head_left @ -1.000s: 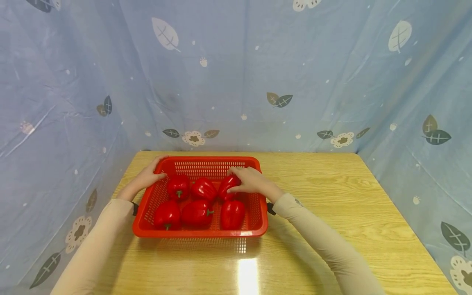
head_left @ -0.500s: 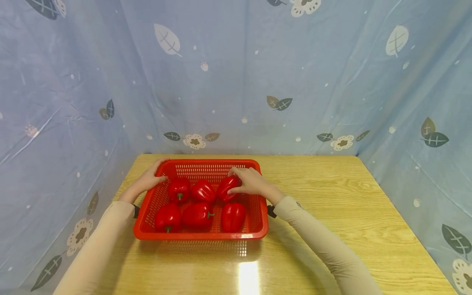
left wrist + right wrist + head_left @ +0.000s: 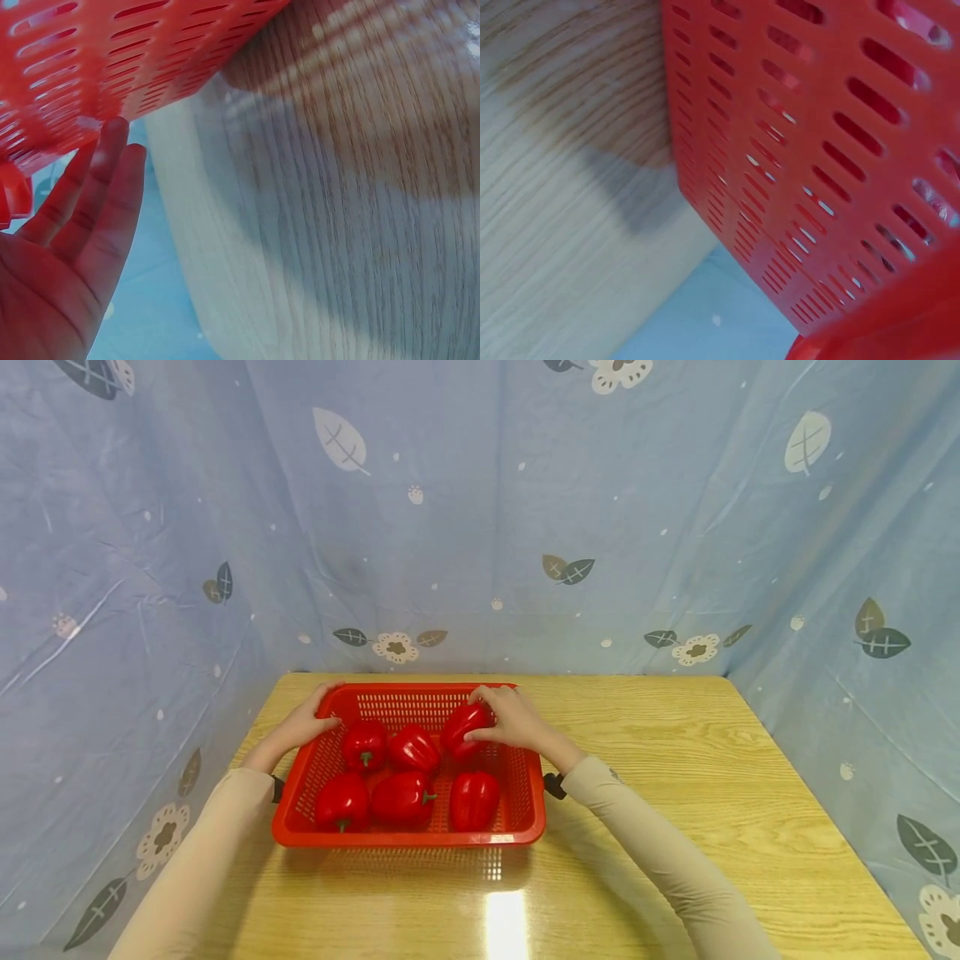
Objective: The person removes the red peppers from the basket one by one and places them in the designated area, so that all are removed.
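Observation:
A red plastic basket [image 3: 408, 840] stands on the table with several red bell peppers inside. My left hand [image 3: 300, 724] holds its left rim, thumb over the inside edge. In the left wrist view, that hand's fingers [image 3: 112, 202] lie along the slotted outer wall. My right hand [image 3: 512, 717] reaches over the right rim and grips a bell pepper [image 3: 463, 728] in the back right part. Close in front of this pepper lies another bell pepper [image 3: 474, 802]. The right wrist view shows the basket's outer wall [image 3: 780, 150], without the hand.
Other bell peppers lie in the basket: one at the back left [image 3: 364, 744], one at the back middle [image 3: 414, 748], and two in front. The wooden table [image 3: 660, 760] extends to the right. A blue patterned curtain [image 3: 480, 527] encloses the back and sides.
My right hand has moved slightly back and up with the pepper, away from the pepper in front. My left hand stays on the rim. The whole head view shifted slightly.

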{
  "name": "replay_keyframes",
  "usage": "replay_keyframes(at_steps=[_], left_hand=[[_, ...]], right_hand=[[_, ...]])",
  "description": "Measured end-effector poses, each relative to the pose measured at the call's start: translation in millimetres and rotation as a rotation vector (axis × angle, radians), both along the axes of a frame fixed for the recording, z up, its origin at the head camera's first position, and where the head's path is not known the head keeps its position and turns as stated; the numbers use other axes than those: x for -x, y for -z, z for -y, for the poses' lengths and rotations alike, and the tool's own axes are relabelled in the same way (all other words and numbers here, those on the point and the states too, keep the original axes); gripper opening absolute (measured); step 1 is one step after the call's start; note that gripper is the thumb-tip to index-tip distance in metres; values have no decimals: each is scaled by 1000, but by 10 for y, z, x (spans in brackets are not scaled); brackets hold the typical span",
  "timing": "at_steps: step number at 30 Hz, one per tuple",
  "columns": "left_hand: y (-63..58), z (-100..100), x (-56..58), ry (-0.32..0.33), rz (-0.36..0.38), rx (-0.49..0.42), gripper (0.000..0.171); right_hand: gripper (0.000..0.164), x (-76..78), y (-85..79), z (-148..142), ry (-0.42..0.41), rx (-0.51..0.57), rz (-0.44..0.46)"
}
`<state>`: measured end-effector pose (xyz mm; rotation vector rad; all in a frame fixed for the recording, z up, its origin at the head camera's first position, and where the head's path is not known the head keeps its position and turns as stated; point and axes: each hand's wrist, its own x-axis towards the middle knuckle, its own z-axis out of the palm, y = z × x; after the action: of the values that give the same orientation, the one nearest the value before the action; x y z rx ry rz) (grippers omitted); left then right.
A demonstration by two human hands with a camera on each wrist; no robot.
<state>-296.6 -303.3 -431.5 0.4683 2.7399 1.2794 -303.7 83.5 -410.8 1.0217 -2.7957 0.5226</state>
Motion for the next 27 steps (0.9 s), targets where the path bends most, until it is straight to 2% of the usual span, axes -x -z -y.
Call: replay_keyframes(at_steps=[8,15,22,27], left_hand=[[53,47,49,16,-20,5,68],[60,75,43,84,-90,-34,67],[61,52,61,21,-15,-5,69],[57,48,54,14,-16,-1,68]], right_hand=[[54,6,-75,-50,18,117,-13],[59,7,-116,-137,43,192,-35],[58,-3,-165,-242,44,285,-20],[56,-17,-194,-338,46,357,-16]])
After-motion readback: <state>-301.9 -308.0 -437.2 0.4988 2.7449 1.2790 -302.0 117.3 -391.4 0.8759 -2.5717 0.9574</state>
